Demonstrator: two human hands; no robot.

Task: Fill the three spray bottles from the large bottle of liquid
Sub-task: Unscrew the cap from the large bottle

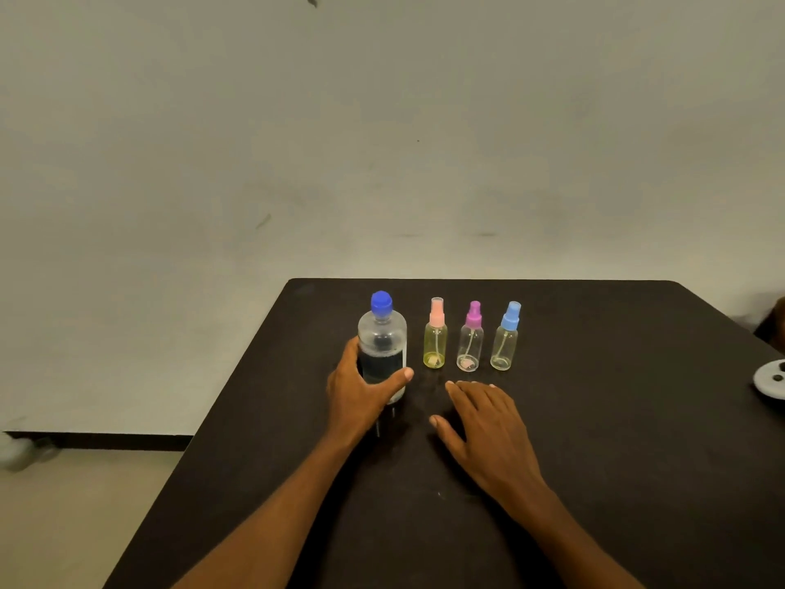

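A large clear bottle (382,333) with a blue cap stands upright on the dark table (594,440), partly full of liquid. My left hand (361,393) is wrapped around its lower body. To its right stand three small spray bottles in a row: one with a pink sprayer (435,337), one with a purple sprayer (470,340), one with a light blue sprayer (505,340). All three are capped and look empty. My right hand (488,427) lies flat on the table in front of them, fingers apart, holding nothing.
A white round object (771,380) with dark spots sits at the table's right edge. The table's left edge runs diagonally; beyond it is bare floor and a plain wall.
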